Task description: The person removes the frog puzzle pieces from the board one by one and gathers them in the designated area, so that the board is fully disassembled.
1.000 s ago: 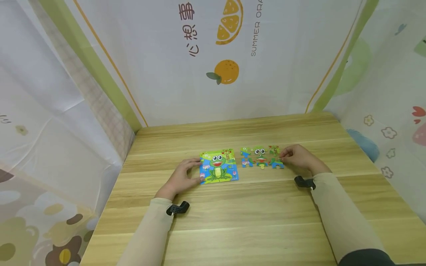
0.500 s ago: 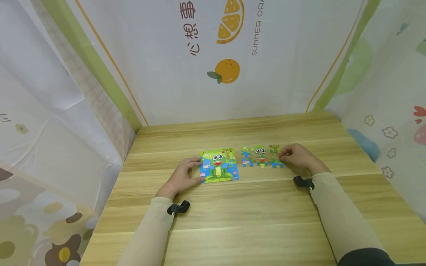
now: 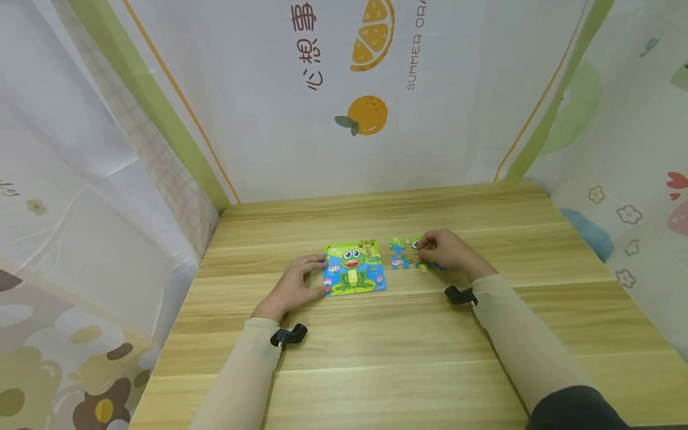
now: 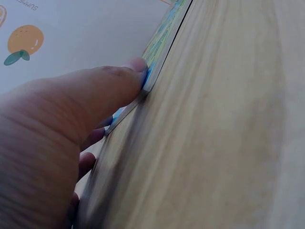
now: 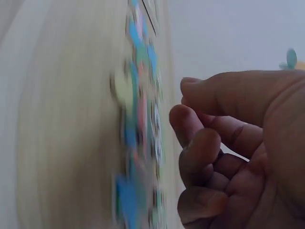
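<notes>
Head view: at mid-frame, touching the left side of the frog board (image 3: pixel 353 272) with left grip (image 3: pixel 292 288) spread; right of centre, hovering over puzzle pieces (image 3: pixel 398 261) with right grip (image 3: pixel 450 251) curled (nothing visibly pinched). Probably light, stiff, easily slid; best lifted by edges.

A pale yellow-brown wood-grain tabletop (image 3: pixel 398 382) lies beneath a hanging white fabric sheet (image 3: pixel 258 137). The sheet bears a round orange fruit print with green leaves (image 3: pixel 368 115), an orange-slice print (image 3: pixel 374 37) and dark brown Chinese characters (image 3: pixel 307 49). A green border band (image 3: pixel 161 113) runs down its left side. Brown-petalled flower prints (image 3: pixel 104 411) mark the left-hand fabric; a rounded blue patch (image 3: pixel 587 235) shows at right.
</notes>
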`<state>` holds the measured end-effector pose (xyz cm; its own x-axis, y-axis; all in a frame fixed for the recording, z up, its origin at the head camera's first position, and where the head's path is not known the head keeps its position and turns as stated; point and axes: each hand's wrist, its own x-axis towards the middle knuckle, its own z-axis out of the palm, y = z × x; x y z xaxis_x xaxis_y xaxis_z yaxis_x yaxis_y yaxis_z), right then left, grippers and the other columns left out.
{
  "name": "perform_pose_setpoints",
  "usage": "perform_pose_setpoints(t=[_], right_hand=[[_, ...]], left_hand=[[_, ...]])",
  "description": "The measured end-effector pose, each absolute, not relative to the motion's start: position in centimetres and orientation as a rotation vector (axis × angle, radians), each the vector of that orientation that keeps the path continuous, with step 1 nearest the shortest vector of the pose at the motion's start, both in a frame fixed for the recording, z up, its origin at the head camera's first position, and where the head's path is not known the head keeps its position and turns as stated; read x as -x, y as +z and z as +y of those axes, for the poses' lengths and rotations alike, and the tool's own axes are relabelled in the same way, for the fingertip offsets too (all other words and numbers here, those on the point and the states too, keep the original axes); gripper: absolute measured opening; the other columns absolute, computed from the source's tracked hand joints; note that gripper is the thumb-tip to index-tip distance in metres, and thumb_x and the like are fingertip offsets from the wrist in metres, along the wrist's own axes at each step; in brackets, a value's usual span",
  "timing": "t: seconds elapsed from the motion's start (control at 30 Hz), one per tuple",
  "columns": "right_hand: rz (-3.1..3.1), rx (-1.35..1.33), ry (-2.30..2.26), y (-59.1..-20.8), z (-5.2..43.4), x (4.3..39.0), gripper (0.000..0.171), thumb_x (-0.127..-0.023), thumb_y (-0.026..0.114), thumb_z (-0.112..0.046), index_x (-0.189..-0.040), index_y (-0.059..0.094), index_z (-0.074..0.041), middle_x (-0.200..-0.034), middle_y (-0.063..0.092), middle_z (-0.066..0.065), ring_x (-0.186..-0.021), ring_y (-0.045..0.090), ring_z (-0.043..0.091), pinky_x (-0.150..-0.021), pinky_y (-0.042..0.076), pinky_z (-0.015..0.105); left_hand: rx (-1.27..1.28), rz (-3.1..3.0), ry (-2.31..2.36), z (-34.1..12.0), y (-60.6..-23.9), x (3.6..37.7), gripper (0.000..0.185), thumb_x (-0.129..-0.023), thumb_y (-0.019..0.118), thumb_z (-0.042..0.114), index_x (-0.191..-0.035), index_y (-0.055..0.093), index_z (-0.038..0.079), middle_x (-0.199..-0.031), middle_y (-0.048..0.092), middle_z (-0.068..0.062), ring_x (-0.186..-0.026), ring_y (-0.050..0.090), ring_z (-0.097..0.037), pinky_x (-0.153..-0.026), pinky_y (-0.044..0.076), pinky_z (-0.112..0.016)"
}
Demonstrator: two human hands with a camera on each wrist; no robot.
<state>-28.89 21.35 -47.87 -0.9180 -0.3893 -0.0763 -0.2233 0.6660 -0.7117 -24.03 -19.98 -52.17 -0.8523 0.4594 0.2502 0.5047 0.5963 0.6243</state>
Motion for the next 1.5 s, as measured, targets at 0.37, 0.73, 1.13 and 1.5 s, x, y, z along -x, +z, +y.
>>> perform_pose_setpoints(t=[0.37, 0.73, 1.13, 1.5], right_hand=[[2.579, 0.618, -1.099, -48.0, 13.3, 28.8, 0.012, -0.091, 0.069, -0.02, -0.1, 0.066, -0.013, -0.09, 0.062, 0.001, -0.078, 0.059, 0.018, -0.064, 0.053, 0.03], [2.507, 0.733, -1.074, -48.4, 8.0, 28.1, 0.012, -0.09, 0.07, -0.018, -0.101, 0.069, -0.014, -0.085, 0.064, -0.002, -0.071, 0.06, 0.015, -0.063, 0.053, 0.028], [2.507, 0.85, -1.008, -49.5, 5.5, 27.7, 0.024, -0.084, 0.076, -0.021, -0.105, 0.07, -0.011, -0.082, 0.064, -0.005, -0.073, 0.06, 0.013, -0.063, 0.053, 0.026], [2.554, 0.801, -0.951, -49.2, 4.7, 26.8, 0.017, -0.081, 0.079, -0.023, -0.094, 0.069, -0.018, -0.078, 0.061, -0.004, -0.068, 0.055, 0.011, -0.059, 0.049, 0.025]], left_hand=[[0.825, -2.754, -1.095, -19.9, -51.9, 23.9, 0.06, -0.078, 0.081, 0.037, -0.129, 0.062, 0.011, -0.143, 0.047, -0.001, -0.133, 0.036, -0.019, -0.109, 0.031, -0.044], [0.812, -2.75, -1.114, -19.9, -52.1, 23.9, 0.058, -0.078, 0.081, 0.035, -0.128, 0.062, 0.012, -0.143, 0.048, -0.001, -0.134, 0.035, -0.018, -0.109, 0.031, -0.044], [0.828, -2.734, -1.131, -19.9, -52.0, 24.0, 0.059, -0.078, 0.081, 0.037, -0.127, 0.063, 0.01, -0.142, 0.048, -0.005, -0.134, 0.036, -0.021, -0.109, 0.031, -0.043], [0.827, -2.74, -1.131, -20.0, -52.2, 24.0, 0.059, -0.078, 0.08, 0.041, -0.126, 0.063, 0.011, -0.142, 0.049, -0.003, -0.133, 0.036, -0.019, -0.108, 0.034, -0.044]])
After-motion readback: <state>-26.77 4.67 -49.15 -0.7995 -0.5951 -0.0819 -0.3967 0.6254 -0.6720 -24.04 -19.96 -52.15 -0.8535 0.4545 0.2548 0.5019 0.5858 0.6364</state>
